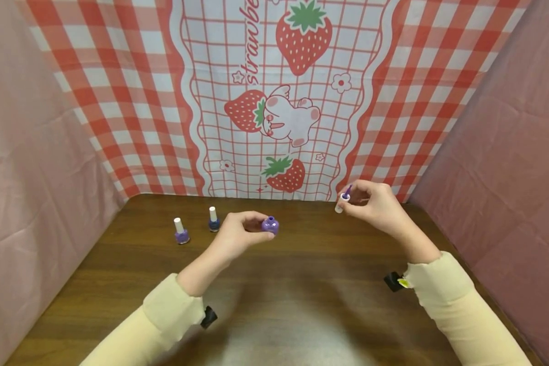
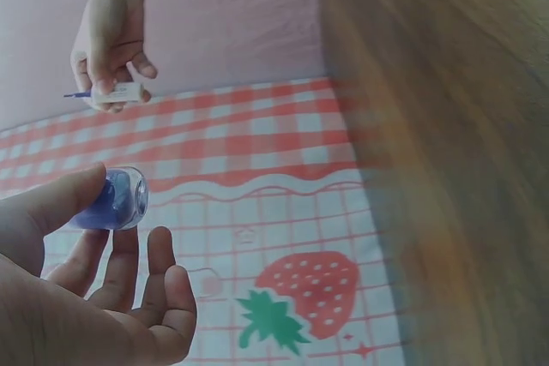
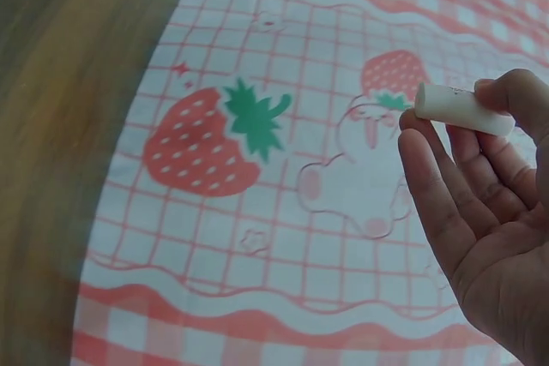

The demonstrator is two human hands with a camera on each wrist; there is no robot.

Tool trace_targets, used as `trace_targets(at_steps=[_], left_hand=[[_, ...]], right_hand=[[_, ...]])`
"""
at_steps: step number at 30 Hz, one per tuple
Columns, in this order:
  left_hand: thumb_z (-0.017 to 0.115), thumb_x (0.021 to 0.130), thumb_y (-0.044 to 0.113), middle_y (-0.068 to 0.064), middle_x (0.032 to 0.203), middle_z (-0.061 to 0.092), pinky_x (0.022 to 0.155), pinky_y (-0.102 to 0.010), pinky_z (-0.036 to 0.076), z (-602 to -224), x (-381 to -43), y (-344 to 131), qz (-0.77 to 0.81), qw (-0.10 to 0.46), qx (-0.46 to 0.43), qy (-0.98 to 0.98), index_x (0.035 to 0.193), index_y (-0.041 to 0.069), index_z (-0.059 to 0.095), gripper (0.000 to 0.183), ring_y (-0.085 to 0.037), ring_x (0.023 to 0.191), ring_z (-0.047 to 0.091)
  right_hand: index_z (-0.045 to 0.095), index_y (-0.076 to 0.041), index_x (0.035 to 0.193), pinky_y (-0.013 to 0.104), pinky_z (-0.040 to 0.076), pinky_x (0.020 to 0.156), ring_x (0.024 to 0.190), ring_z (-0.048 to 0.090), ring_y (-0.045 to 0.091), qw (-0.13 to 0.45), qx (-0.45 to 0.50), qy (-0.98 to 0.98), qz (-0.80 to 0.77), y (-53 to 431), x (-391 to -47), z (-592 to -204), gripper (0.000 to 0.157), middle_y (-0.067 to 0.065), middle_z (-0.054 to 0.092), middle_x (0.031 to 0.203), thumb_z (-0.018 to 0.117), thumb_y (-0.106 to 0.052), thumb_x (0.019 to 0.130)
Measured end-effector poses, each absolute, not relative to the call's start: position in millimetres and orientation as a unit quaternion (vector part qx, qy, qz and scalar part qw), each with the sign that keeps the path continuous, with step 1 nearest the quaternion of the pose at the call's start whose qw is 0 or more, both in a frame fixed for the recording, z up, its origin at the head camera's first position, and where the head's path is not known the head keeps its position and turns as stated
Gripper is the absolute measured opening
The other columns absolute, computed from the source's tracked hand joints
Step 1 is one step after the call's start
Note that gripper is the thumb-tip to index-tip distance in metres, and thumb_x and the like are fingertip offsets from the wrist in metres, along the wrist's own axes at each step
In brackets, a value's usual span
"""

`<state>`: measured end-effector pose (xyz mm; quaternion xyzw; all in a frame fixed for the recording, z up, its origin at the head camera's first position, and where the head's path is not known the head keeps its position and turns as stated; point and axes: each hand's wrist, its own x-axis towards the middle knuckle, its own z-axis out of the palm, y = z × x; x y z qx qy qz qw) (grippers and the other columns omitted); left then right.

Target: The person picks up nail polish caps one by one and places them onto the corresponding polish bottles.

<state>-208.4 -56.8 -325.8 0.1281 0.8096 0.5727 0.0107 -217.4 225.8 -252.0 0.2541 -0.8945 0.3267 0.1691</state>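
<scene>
In the head view my left hand (image 1: 239, 231) pinches a purple nail polish bottle (image 1: 270, 225) between thumb and fingers, its uncapped neck facing up. The left wrist view shows the bottle's clear glass base (image 2: 137, 198) beyond the thumb. Well to the right, my right hand (image 1: 375, 206) holds a white nail polish cap (image 1: 340, 206) with its purple-coated brush (image 1: 347, 192) pointing upward. Cap and bottle are apart, both above the table. In the right wrist view the white cap (image 3: 459, 107) lies between thumb and fingers, the brush hidden there.
On the brown wooden table (image 1: 302, 295) stand two capped nail polish bottles, a purple one (image 1: 181, 236) and a dark blue one (image 1: 214, 223), left of my left hand. A strawberry-print checked cloth (image 1: 274, 101) hangs behind the table, with pink cloth (image 1: 494, 152) at the sides.
</scene>
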Motion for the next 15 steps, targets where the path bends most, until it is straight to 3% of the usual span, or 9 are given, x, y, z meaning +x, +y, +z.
trace_targets(at_steps=[7,15], left_hand=[[0.076,0.069,0.023,0.0,0.09,0.067,0.067,-0.027,0.05,-314,-194,-63,0.579,0.012,0.121,0.806,0.098,0.018,0.066,0.031,-0.015,0.081,0.06],[0.077,0.069,0.022,-0.001,0.089,0.066,0.065,-0.029,0.05,-309,-179,-67,0.6,0.015,0.123,0.791,0.098,0.018,0.066,0.031,-0.018,0.077,0.061]], right_hand=[[0.061,-0.007,0.082,0.021,0.049,0.054,0.063,0.06,0.009,0.185,0.271,-0.887,0.323,218,-206,-241,0.012,0.002,0.064,0.074,0.07,-0.008,0.074],[0.059,-0.009,0.084,0.024,0.05,0.054,0.066,0.065,0.016,0.145,0.285,-0.872,0.371,213,-196,-237,0.013,0.002,0.067,0.075,0.069,-0.01,0.076]])
